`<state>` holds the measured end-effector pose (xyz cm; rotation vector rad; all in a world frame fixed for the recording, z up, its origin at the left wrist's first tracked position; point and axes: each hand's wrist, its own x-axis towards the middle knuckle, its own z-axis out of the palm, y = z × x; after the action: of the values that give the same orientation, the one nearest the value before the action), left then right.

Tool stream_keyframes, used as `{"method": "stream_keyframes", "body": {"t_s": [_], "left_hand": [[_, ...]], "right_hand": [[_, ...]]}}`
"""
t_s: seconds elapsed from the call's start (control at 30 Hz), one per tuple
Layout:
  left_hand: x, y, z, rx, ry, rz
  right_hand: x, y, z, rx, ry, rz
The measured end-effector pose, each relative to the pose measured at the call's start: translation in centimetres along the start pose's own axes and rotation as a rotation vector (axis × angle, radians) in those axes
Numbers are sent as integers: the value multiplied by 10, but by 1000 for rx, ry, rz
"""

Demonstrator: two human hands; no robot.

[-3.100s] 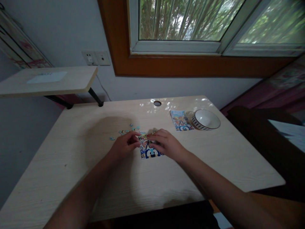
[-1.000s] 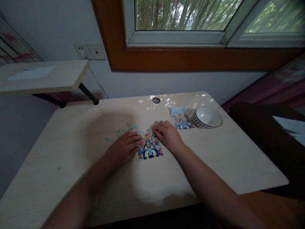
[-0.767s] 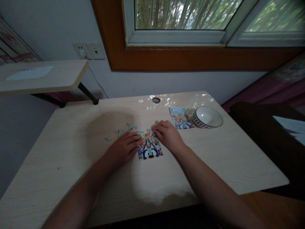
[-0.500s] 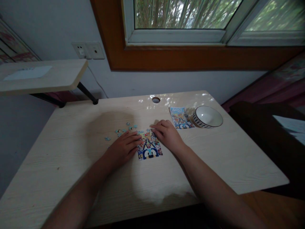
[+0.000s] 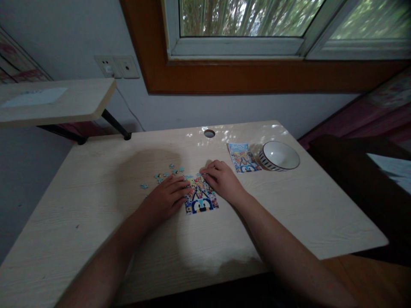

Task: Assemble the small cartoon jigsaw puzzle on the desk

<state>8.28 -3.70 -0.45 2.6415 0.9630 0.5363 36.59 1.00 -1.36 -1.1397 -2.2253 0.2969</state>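
The puzzle (image 5: 201, 200) lies flat on the counter (image 5: 282, 214) between the two hands, its near edge and the large blue face in full view. Its left edge is partly covered by the left hand (image 5: 167, 196), which rests palm down with the fingers stretched out and slightly spread, their tips on the printed surface. The right hand (image 5: 222, 179) is at the far right corner and hides part of it; its fingers are bent and bunched together, but whether they pinch a piece cannot be told. The small figures in the puzzle's far half are too fine to make out.

Loose pieces (image 5: 159, 176) lie scattered beyond the left hand, some close enough that the hand may cover others; their print is unreadable. Near the right hand, a picture sheet (image 5: 244, 159) lies just beside a bowl (image 5: 280, 156), whose striped outer wall shows only on the near side. Both forearms run out of view at the bottom, and the shelf (image 5: 86, 100) is cut off at the left.
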Motion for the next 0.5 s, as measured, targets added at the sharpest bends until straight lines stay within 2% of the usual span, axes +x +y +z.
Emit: {"method": "stream_keyframes", "body": {"t_s": [0.5], "left_hand": [[0, -1, 1, 8, 6, 11]], "right_hand": [[0, 3, 2, 78, 8, 24]]}}
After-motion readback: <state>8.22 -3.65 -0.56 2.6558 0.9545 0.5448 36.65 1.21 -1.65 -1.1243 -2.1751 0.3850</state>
